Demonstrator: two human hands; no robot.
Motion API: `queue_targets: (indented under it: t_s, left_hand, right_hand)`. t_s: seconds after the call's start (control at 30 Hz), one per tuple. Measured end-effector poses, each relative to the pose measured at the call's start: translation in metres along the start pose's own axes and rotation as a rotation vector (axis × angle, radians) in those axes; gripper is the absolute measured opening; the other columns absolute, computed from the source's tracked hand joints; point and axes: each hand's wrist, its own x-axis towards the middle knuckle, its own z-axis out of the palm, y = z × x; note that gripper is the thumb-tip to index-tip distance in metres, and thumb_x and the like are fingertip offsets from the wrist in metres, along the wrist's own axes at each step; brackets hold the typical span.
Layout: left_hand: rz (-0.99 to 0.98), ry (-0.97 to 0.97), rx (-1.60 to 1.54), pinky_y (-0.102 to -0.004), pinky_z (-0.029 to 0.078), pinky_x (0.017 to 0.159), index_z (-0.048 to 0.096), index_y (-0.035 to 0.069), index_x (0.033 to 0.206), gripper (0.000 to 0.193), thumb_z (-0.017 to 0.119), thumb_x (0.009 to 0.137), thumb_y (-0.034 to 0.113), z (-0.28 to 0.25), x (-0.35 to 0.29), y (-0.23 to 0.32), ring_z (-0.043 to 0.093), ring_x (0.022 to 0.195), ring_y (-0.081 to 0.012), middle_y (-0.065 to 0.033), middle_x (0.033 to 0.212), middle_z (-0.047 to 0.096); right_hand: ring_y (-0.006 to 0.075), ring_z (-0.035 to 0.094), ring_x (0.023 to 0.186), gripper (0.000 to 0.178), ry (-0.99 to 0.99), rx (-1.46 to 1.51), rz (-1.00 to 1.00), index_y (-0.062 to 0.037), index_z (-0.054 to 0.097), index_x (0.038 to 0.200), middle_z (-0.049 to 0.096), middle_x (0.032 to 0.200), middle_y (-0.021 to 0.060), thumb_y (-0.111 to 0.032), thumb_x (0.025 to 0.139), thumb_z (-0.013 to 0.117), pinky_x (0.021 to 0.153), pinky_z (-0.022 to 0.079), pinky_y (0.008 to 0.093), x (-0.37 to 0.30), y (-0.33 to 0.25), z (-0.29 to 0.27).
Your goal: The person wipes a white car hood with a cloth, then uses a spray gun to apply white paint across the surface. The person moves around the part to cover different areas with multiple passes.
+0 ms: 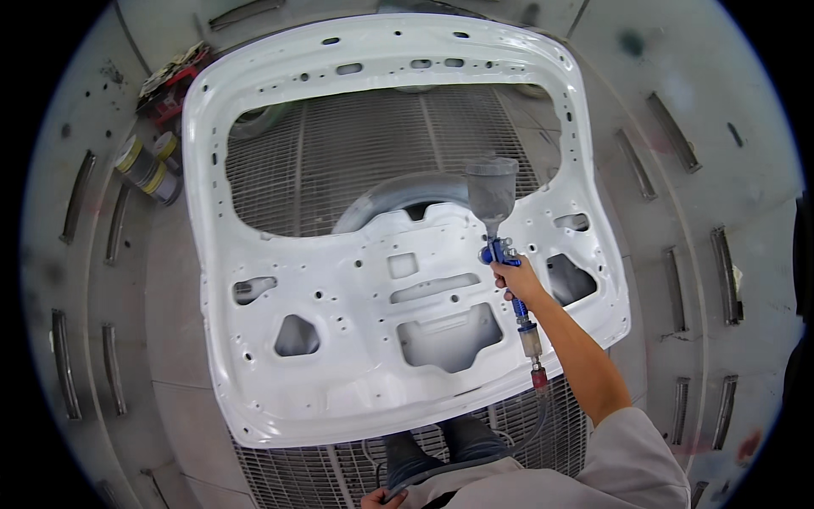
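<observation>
My right hand is wrapped round the handle of a blue spray gun. A grey paint cup sits upright on top of the gun. Below the grip hang a clear filter and a red hose coupling. The gun is over the right half of a white car tailgate panel, which has a large window opening and several cut-outs. Low in the picture, by my waist, my left hand is closed on the grey air hose, which runs across my front toward the gun.
Paint cans and a red crate-like thing with dark clutter stand at the far left. A metal floor grating shows through the window opening, with a rounded grey support beneath. Slotted walls rise at both sides.
</observation>
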Motion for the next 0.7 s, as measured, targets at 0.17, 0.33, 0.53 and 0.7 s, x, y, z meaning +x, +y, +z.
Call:
queue_targets:
  t_s: [0.17, 0.33, 0.53, 0.7]
  left_hand:
    - [0.070, 0.244, -0.071, -0.0288, 0.035, 0.051, 0.066, 0.002, 0.082, 0.009, 0.060, 0.078, 0.007, -0.063, 0.009, -0.114, 0.045, 0.058, -0.0095, 0.0021, 0.064, 0.054]
    - [-0.001, 0.298, -0.454, -0.0247, 0.034, 0.048, 0.070, -0.002, 0.097, 0.026, 0.054, 0.077, 0.003, -0.099, -0.018, -0.108, 0.046, 0.054, -0.0076, 0.0010, 0.068, 0.058]
    - [-0.083, 0.346, -0.532, -0.0256, 0.035, 0.047, 0.069, -0.001, 0.096, 0.028, 0.053, 0.073, 0.003, -0.132, -0.031, -0.141, 0.047, 0.054, -0.0082, -0.0002, 0.066, 0.058]
    - [-0.072, 0.282, -0.449, -0.0265, 0.034, 0.045, 0.068, 0.000, 0.089, 0.021, 0.056, 0.073, 0.005, -0.131, -0.032, -0.143, 0.046, 0.052, -0.0085, -0.0001, 0.062, 0.055]
  right_hand:
    - [0.0063, 0.050, 0.055, 0.017, -0.155, 0.050, 0.022, -0.0074, 0.055, 0.079, 0.053, 0.068, -0.0010, -0.020, 0.088, 0.063, 0.039, 0.037, 0.0232, -0.027, -0.014, 0.107]
    - [0.0058, 0.051, 0.055, 0.018, -0.357, 0.108, 0.002, -0.0082, 0.056, 0.078, 0.053, 0.068, -0.0010, -0.021, 0.087, 0.064, 0.039, 0.037, 0.0228, -0.060, -0.031, 0.214]
    - [0.0072, 0.053, 0.059, 0.019, -0.660, 0.279, 0.063, -0.0075, 0.057, 0.082, 0.056, 0.073, 0.0013, -0.024, 0.088, 0.066, 0.039, 0.035, 0.0223, -0.101, -0.042, 0.299]
    - [0.0066, 0.054, 0.061, 0.019, -0.669, 0.204, 0.084, -0.0078, 0.058, 0.082, 0.056, 0.073, 0.0002, -0.024, 0.089, 0.065, 0.040, 0.035, 0.0222, -0.110, -0.033, 0.293]
